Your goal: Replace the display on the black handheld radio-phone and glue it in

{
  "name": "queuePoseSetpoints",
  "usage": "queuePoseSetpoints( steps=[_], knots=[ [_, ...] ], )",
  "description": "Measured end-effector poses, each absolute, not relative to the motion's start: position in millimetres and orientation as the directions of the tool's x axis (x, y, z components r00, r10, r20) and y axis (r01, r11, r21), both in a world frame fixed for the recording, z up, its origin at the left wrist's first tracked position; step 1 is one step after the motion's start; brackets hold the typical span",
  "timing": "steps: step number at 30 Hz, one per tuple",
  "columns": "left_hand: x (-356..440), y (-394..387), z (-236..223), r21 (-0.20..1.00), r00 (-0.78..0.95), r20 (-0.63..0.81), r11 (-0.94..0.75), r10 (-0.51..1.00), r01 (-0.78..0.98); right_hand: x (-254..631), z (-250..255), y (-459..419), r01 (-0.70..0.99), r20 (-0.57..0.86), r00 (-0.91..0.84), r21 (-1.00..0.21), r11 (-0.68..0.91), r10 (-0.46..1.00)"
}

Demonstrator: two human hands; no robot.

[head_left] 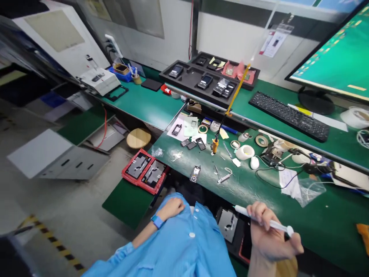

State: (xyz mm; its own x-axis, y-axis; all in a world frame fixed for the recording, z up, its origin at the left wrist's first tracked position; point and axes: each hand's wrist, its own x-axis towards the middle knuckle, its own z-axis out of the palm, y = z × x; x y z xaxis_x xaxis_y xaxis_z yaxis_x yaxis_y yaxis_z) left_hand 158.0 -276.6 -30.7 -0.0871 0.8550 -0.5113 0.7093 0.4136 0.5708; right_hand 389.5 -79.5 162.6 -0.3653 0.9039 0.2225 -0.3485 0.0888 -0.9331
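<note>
My right hand [269,236] is at the lower right, below the bench's front edge, with its fingers wrapped round a white pen-shaped tool [263,220] that lies across them. My left hand [172,208] rests closed against the blue smock [184,246] at my waist, a blue band [157,221] on its wrist; nothing shows in it. On the green bench [253,188] ahead lie a small dark device [195,173], tweezers [222,177] and an orange-handled screwdriver [215,145].
A black tray [190,75] with several phones sits on the raised shelf, beside a keyboard [290,115] and a monitor [337,57]. Red trays [145,171] lie on a lower shelf at the left. Tape rolls [245,152], cables and a plastic bag [307,190] clutter the bench's right.
</note>
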Motion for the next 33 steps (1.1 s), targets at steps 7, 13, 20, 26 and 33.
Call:
queuePoseSetpoints(
  steps=[7, 13, 20, 26, 33],
  knots=[
    [63.2, -245.7, -43.5, 0.543, -0.073, -0.530, 0.405, 0.845, 0.736, 292.3, 166.1, -92.8, -0.359, 0.148, -0.177, -0.930, 0.076, 0.973],
    [37.9, -176.2, -82.7, 0.603, -0.222, -0.403, 0.441, 0.888, 0.665, 267.1, 160.4, -54.4, -0.320, 0.203, -0.232, -0.939, 0.123, 0.951],
    [69.8, -126.5, -177.5, 0.615, -0.421, -0.296, 0.508, 0.857, 0.603, 243.2, 93.0, 4.0, -0.363, 0.170, -0.387, -0.931, 0.020, 0.906],
    [87.1, -142.9, -250.9, 0.643, -0.522, -0.098, 0.455, 0.847, 0.617, 226.1, 17.5, 39.9, -0.424, 0.200, -0.411, -0.905, 0.008, 0.890],
    [94.4, -164.9, -303.8, 0.625, -0.552, 0.342, 0.255, 0.760, 0.738, 223.9, -65.6, 37.2, -0.430, 0.251, -0.428, -0.901, 0.049, 0.868]
  ],
)
